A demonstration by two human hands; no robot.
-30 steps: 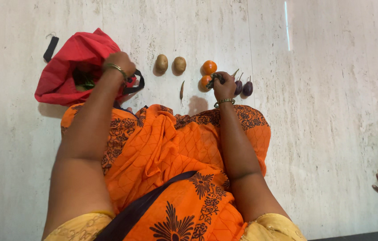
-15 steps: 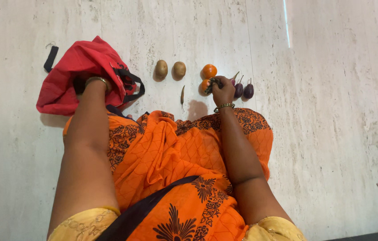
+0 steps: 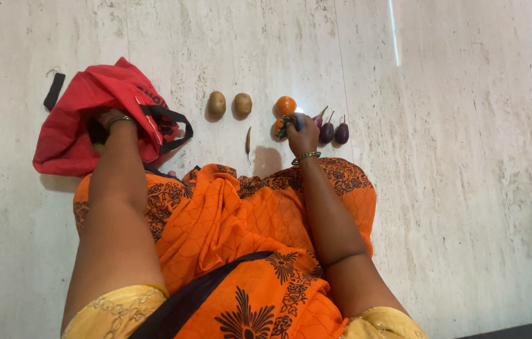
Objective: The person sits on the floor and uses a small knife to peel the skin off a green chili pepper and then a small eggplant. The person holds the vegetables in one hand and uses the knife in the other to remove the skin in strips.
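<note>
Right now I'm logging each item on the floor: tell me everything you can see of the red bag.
The red bag is soft cloth, crumpled and slumped on the pale stone floor at the person's left. Black strap handles loop off its right side. Its mouth gapes open, and the left hand is sunk inside to the bangled wrist. The contents are hidden.

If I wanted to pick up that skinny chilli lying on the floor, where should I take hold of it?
Probably pinch the chilli at its middle, from above, fingers closing across its narrow width. It lies flat and alone on the floor, running toward and away from the person.
</note>
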